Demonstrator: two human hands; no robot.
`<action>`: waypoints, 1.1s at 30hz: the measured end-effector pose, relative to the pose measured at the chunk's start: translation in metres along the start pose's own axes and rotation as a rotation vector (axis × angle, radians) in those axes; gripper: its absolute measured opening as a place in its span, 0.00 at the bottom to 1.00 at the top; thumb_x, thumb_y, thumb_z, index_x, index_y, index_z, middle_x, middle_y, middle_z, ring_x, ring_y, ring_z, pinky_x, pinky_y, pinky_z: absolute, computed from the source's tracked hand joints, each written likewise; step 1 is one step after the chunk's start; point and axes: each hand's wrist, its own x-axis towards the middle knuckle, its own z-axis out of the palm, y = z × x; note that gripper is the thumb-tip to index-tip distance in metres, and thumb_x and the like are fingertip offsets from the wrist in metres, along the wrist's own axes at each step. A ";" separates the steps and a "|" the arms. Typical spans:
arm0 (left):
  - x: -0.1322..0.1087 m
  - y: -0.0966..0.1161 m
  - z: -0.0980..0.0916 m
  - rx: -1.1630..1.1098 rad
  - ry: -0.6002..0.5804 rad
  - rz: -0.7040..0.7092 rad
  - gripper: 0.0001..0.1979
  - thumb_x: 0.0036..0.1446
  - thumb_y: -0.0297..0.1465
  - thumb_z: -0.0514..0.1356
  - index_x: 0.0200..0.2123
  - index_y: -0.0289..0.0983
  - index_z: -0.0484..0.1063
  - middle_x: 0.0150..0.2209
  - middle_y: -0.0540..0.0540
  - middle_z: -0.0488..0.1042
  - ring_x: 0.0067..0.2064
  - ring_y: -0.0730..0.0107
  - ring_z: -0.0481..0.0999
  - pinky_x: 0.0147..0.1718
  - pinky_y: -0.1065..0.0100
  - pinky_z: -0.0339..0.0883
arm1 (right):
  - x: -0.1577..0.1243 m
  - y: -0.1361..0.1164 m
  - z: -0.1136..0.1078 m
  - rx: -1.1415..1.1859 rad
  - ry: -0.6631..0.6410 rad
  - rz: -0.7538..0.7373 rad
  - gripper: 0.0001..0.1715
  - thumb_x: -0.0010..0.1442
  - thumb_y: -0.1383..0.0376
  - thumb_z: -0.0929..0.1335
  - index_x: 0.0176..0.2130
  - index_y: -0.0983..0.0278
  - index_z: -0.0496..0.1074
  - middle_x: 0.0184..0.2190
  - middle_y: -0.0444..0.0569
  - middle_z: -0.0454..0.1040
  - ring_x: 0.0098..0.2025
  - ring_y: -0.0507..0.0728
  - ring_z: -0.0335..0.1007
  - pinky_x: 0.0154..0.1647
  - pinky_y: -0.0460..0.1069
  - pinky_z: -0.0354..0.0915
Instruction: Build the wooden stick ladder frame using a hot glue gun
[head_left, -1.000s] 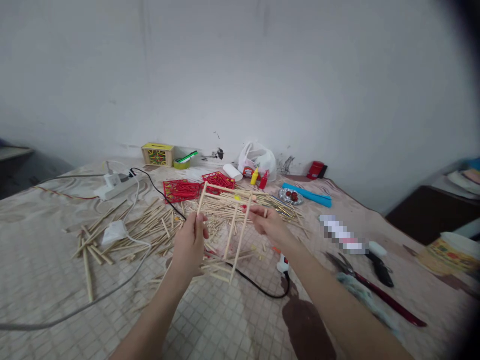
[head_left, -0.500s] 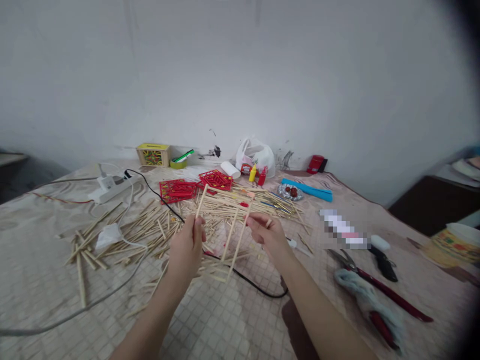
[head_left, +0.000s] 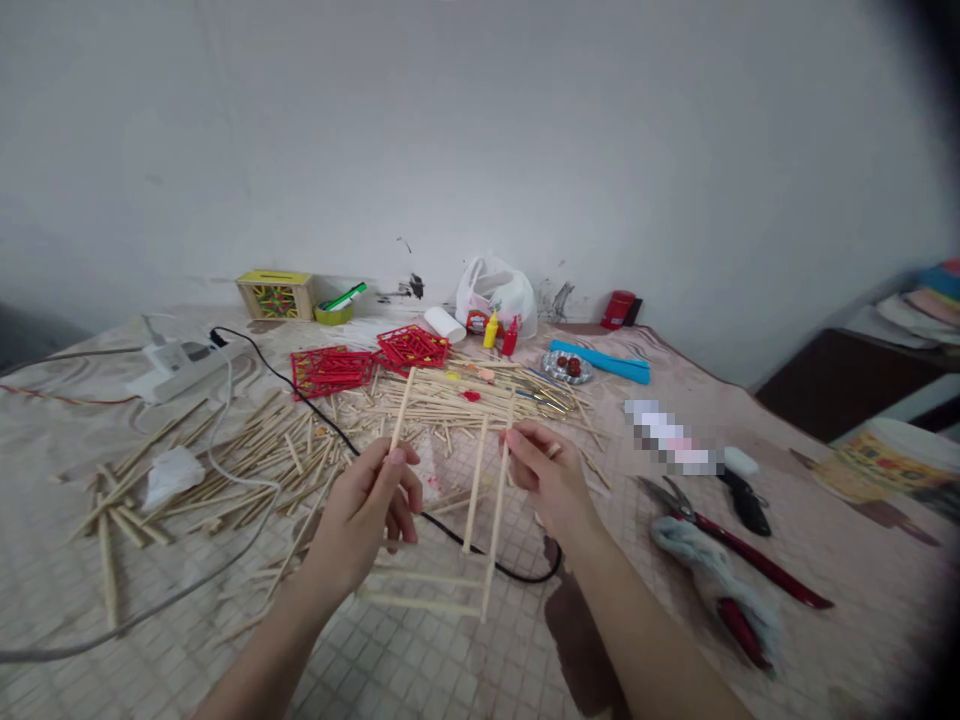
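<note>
Between my hands is an open frame of thin wooden sticks (head_left: pixel 475 485), with two long sides and crosspieces low down. My left hand (head_left: pixel 364 515) pinches the left long stick between thumb and forefinger, its other fingers loosely curled. On the right side, my right hand (head_left: pixel 553 480) grips the other long stick near its upper part. The frame is held above the tablecloth, and its lower left corner is partly hidden by my left hand and forearm.
Loose wooden sticks (head_left: pixel 259 465) cover the left and middle of the table. Red stick panels (head_left: pixel 334 372), a plastic bag (head_left: pixel 510 295) and a yellow bottle (head_left: pixel 491 330) stand behind. Red-handled shears (head_left: pixel 761 562) lie right. A black cable (head_left: pixel 307 400) and power strip (head_left: pixel 187 372) are left.
The view has swung slightly right. The stick frame has tilted, its lower end now further right and lower in view. My left hand's lower fingers have spread a little.
</note>
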 end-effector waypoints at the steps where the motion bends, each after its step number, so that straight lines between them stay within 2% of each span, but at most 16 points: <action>1: -0.001 0.002 0.001 -0.059 -0.034 -0.039 0.12 0.56 0.41 0.48 0.33 0.38 0.60 0.17 0.57 0.65 0.13 0.77 0.67 0.10 0.78 0.56 | -0.001 -0.002 0.000 0.010 0.010 0.011 0.11 0.44 0.60 0.72 0.26 0.66 0.72 0.12 0.36 0.56 0.13 0.42 0.39 0.14 0.43 0.35; 6: -0.004 0.004 0.003 -0.281 -0.132 -0.197 0.10 0.57 0.39 0.49 0.31 0.39 0.60 0.16 0.57 0.67 0.12 0.76 0.67 0.09 0.79 0.55 | -0.007 -0.008 0.000 0.041 0.046 0.052 0.12 0.43 0.60 0.73 0.24 0.66 0.72 0.14 0.39 0.63 0.12 0.41 0.40 0.13 0.43 0.35; 11: -0.006 0.010 0.005 -0.395 -0.143 -0.299 0.10 0.56 0.38 0.48 0.29 0.39 0.60 0.14 0.56 0.67 0.10 0.76 0.65 0.06 0.80 0.53 | -0.012 -0.008 0.000 0.091 -0.008 0.093 0.11 0.46 0.60 0.71 0.23 0.65 0.72 0.09 0.35 0.53 0.11 0.42 0.35 0.13 0.43 0.36; 15: -0.007 0.012 0.009 -0.407 -0.128 -0.347 0.09 0.55 0.38 0.48 0.28 0.40 0.60 0.13 0.56 0.65 0.09 0.75 0.64 0.05 0.80 0.50 | -0.015 -0.010 -0.001 0.100 0.005 0.110 0.10 0.45 0.59 0.71 0.25 0.64 0.72 0.11 0.35 0.56 0.11 0.41 0.35 0.13 0.43 0.37; 29: -0.008 0.011 0.012 -0.327 -0.094 -0.325 0.09 0.53 0.39 0.48 0.26 0.41 0.60 0.13 0.56 0.63 0.08 0.75 0.62 0.03 0.78 0.50 | -0.019 -0.014 -0.002 0.016 -0.007 0.072 0.12 0.44 0.55 0.72 0.25 0.61 0.73 0.13 0.36 0.56 0.12 0.42 0.34 0.13 0.43 0.40; 33: -0.009 0.008 0.011 -0.312 -0.092 -0.273 0.09 0.52 0.40 0.50 0.27 0.40 0.61 0.14 0.56 0.64 0.08 0.75 0.62 0.03 0.77 0.51 | -0.018 -0.014 -0.002 -0.009 -0.003 0.060 0.12 0.43 0.55 0.72 0.24 0.61 0.72 0.13 0.36 0.57 0.12 0.42 0.35 0.12 0.43 0.39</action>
